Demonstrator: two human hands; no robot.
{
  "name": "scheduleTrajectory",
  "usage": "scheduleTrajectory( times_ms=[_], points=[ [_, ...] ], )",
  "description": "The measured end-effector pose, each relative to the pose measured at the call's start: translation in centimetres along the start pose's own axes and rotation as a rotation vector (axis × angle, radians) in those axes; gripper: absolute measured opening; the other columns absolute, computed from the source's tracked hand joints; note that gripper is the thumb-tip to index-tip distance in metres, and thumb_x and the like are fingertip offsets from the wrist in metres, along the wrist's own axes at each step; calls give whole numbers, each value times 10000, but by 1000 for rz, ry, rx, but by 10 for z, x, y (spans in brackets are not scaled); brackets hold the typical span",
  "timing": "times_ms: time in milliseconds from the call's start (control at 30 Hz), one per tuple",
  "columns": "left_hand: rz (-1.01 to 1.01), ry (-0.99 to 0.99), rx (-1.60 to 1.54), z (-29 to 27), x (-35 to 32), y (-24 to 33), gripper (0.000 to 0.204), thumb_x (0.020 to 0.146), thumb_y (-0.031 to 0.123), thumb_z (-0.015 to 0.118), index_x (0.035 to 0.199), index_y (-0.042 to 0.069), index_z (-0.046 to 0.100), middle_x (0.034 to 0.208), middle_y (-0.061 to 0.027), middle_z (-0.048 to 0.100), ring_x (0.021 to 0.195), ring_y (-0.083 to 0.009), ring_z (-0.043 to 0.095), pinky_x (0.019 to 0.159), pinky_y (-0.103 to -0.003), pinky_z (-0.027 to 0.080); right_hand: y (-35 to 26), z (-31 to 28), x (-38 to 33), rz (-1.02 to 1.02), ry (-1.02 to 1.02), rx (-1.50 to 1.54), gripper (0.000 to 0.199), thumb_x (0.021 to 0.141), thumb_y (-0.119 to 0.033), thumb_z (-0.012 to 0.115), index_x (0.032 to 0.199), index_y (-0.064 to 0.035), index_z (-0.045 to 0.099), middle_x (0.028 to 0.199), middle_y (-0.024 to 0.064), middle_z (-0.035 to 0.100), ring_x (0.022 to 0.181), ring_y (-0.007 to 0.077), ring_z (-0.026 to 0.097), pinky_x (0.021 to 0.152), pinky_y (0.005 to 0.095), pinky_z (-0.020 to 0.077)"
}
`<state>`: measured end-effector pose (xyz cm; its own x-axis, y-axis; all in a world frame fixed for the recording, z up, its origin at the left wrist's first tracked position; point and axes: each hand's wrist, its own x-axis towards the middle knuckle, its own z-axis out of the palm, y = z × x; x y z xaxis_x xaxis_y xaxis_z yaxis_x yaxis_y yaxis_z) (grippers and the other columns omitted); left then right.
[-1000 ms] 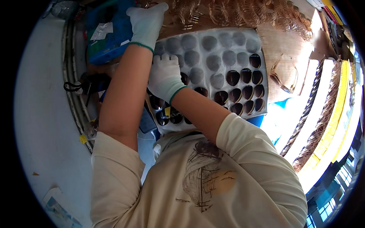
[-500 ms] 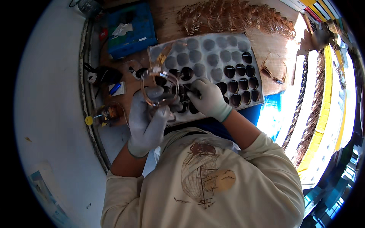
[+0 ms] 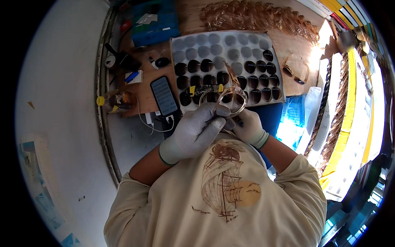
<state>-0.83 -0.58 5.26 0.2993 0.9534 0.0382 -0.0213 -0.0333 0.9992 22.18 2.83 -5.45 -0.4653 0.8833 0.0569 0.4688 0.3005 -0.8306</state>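
both gloved hands, left hand (image 3: 193, 133) and right hand (image 3: 247, 125), closed around clear eyeglass frame (image 3: 230, 99) held above lens tray (image 3: 226, 68); dark lenses fill roughly half the pockets, rest emptied; frame apparently unfitted.

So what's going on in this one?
A person in grey gloves holds a clear eyeglass frame up close with both hands: the left hand grips it from the side, the right hand works at it from below. Beyond it lies a white tray partly filled with dark lenses, with a phone beside it and a pile of amber frames behind.
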Motion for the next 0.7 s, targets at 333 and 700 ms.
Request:
scheduleTrajectory(
  times_ms=[333,700],
  points=[
    [-48,92,318,13,-3,-19,237,988,101,542,1182,-34,551,798,-167,648,715,-341,674,668,-400,532,-69,-5,2,206,325,995,294,957,37,611,1250,46,585,1102,125,706,935,136,677,796,272,578],
    [-149,23,201,5,-4,-25,234,1043,104,481,1216,-40,546,893,-101,682,743,-168,661,709,-313,547,-66,-11,16,143,226,676,304,948,-43,658,1226,76,633,1049,97,714,945,113,650,845,270,541]
  ],
)
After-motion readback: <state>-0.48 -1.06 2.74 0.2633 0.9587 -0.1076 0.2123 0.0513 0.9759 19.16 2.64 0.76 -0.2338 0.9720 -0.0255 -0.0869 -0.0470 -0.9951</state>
